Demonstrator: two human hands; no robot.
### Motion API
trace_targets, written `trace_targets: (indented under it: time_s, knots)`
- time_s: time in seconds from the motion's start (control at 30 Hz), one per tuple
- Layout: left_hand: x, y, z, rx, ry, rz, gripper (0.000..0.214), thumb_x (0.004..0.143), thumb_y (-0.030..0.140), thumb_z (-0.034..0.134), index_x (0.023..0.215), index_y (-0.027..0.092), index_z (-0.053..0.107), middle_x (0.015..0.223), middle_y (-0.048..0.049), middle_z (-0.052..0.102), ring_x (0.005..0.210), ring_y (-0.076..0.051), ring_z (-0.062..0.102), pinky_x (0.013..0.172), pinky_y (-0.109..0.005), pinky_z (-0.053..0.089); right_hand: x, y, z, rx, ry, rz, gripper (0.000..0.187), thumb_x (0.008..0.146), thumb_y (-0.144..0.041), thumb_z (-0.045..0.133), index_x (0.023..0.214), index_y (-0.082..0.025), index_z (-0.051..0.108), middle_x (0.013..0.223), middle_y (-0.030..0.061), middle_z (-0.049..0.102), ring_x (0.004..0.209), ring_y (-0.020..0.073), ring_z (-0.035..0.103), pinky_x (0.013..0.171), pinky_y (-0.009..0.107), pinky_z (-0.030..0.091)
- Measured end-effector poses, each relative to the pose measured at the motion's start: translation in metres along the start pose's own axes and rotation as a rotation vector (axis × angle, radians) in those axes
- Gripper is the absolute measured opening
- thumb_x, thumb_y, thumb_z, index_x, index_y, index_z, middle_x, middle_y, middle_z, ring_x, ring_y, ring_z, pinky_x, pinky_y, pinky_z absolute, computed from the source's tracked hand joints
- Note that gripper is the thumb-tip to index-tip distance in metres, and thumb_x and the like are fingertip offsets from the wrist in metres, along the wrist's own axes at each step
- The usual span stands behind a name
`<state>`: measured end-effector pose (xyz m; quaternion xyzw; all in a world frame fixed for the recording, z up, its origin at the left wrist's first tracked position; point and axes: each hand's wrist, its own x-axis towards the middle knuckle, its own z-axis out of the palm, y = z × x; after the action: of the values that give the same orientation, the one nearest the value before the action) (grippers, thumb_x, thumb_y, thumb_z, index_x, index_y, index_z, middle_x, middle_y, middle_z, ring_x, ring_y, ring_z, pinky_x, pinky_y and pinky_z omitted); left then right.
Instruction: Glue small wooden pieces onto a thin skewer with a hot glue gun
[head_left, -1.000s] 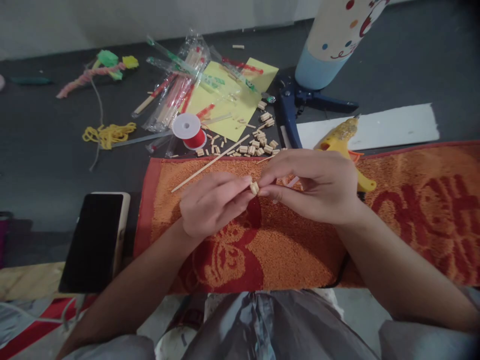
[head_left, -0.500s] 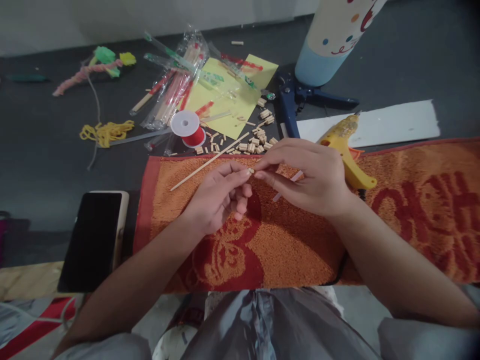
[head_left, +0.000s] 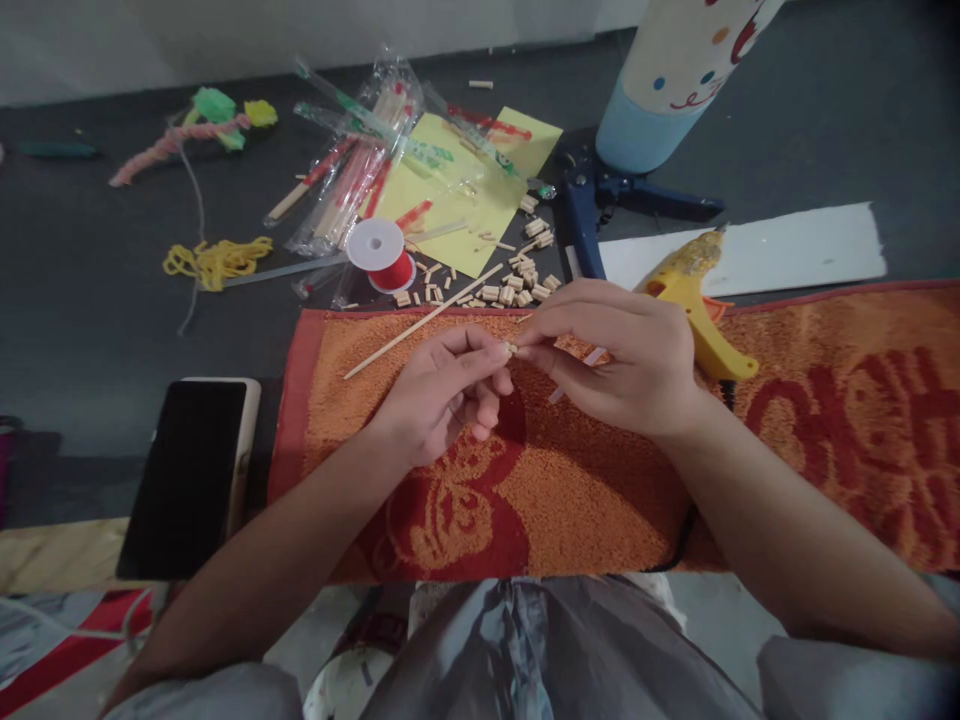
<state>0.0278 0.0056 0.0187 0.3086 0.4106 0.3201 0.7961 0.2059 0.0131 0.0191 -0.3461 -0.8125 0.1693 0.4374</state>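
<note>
Above an orange towel (head_left: pixel 600 480), my left hand (head_left: pixel 450 390) pinches small pale wooden stick pieces (head_left: pixel 511 349) between thumb and forefinger. My right hand (head_left: pixel 615 355) meets it there, its thumb and fingertips closed on the same pieces; how many there are is too small to tell. A long thin wooden stick (head_left: pixel 424 322) lies across the towel's far edge, left of the fingertips. Just beyond the hands is a heap of short cut stick pieces (head_left: pixel 517 285). A yellow glue gun (head_left: pixel 697 310) rests beside my right hand, with a translucent glue stick (head_left: pixel 577 375) partly under that hand.
A red thread spool (head_left: pixel 377 250), plastic-wrapped sticks (head_left: pixel 360 180) and yellow paper (head_left: pixel 480 235) lie at the back. Blue cutters (head_left: pixel 589 220), a tall bottle (head_left: pixel 649 120) and a white strip (head_left: pixel 810 245) are at the right. Left are a phone (head_left: pixel 184 470) and yellow yarn (head_left: pixel 217 262).
The pinched fingertips have shifted very slightly to the right and down. Both hands keep hold of the small pieces, and the view has moved a little.
</note>
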Motion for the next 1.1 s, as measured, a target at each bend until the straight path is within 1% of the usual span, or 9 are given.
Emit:
trace_targets:
  time_s: [0.3,0.43,0.53,0.63,0.8,0.87,0.93,1.03,1.1]
  knots:
    - [-0.001,0.002,0.001,0.038,0.017,0.001,0.037,0.065,0.037,0.079,0.072,0.018,0.048,0.054,0.0081,0.061,0.031,-0.005,0.049,0.028,-0.014,0.038,-0.002,0.002,0.002,0.042,0.012,-0.018,0.013,0.083,-0.015,0.06,0.078,-0.026,0.066,0.075,0.0026,0.07,0.074,0.0179,0.066,0.068,0.033,0.056]
    - [0.001,0.001,0.0,0.04,0.014,0.025,0.039,0.064,0.038,0.08,0.074,0.018,0.048,0.054,0.0076,0.062,0.031,-0.006,0.051,0.028,-0.015,0.041,-0.002,0.002,0.002,0.053,0.013,-0.02,0.013,0.082,-0.014,0.062,0.076,-0.025,0.067,0.073,0.0024,0.07,0.072,0.0174,0.066,0.068,0.033,0.056]
    - [0.001,-0.003,0.0,0.059,0.034,0.08,0.038,0.065,0.038,0.079,0.076,0.018,0.048,0.055,0.0071,0.063,0.032,-0.007,0.053,0.029,-0.017,0.043,-0.001,0.002,0.0,0.074,0.029,-0.011,0.014,0.082,-0.014,0.063,0.077,-0.025,0.069,0.074,0.0024,0.071,0.073,0.0168,0.067,0.067,0.031,0.056]
    - [-0.002,-0.008,-0.001,0.159,0.087,0.235,0.033,0.072,0.038,0.075,0.08,0.019,0.051,0.062,0.0061,0.064,0.036,-0.007,0.056,0.033,-0.017,0.047,0.001,0.0,-0.003,0.139,0.068,0.045,0.01,0.081,-0.015,0.067,0.077,-0.024,0.071,0.074,0.0014,0.073,0.071,0.015,0.068,0.064,0.028,0.056]
    - [-0.008,-0.013,-0.003,0.462,0.192,0.622,0.022,0.081,0.038,0.068,0.088,0.02,0.056,0.074,0.0035,0.067,0.042,-0.005,0.059,0.036,-0.016,0.049,0.003,-0.005,-0.004,0.29,0.071,0.202,0.002,0.078,-0.021,0.074,0.077,-0.022,0.073,0.075,0.0004,0.073,0.068,0.0136,0.068,0.064,0.028,0.057]
    - [-0.009,-0.013,-0.003,0.527,0.173,0.744,0.017,0.083,0.034,0.067,0.09,0.021,0.059,0.076,0.0031,0.068,0.043,-0.005,0.06,0.037,-0.015,0.049,0.003,-0.007,-0.004,0.339,0.081,0.203,0.003,0.077,-0.02,0.075,0.078,-0.022,0.073,0.075,0.0007,0.074,0.069,0.0133,0.068,0.066,0.028,0.057]
    - [-0.009,-0.013,-0.003,0.531,0.122,0.844,0.01,0.084,0.026,0.067,0.092,0.022,0.062,0.077,0.0038,0.068,0.045,-0.005,0.062,0.039,-0.014,0.05,0.003,-0.008,-0.003,0.378,0.093,0.168,0.004,0.077,-0.017,0.075,0.077,-0.021,0.072,0.073,0.0006,0.073,0.068,0.0122,0.067,0.065,0.026,0.056]
    - [-0.007,-0.014,-0.006,0.523,0.04,0.986,0.019,0.083,0.013,0.066,0.1,0.023,0.065,0.079,0.0043,0.068,0.048,-0.004,0.064,0.042,-0.011,0.051,0.004,-0.009,-0.003,0.395,0.086,0.111,0.005,0.078,-0.018,0.074,0.074,-0.02,0.072,0.071,0.0001,0.073,0.067,0.0112,0.066,0.065,0.025,0.055]
    - [-0.007,-0.015,-0.01,0.585,0.041,1.049,0.028,0.081,0.01,0.067,0.106,0.023,0.065,0.084,0.003,0.068,0.05,-0.004,0.065,0.044,-0.012,0.052,0.005,-0.01,-0.003,0.394,0.082,0.086,0.006,0.079,-0.019,0.074,0.074,-0.02,0.072,0.07,-0.0001,0.072,0.066,0.0115,0.067,0.065,0.025,0.055]
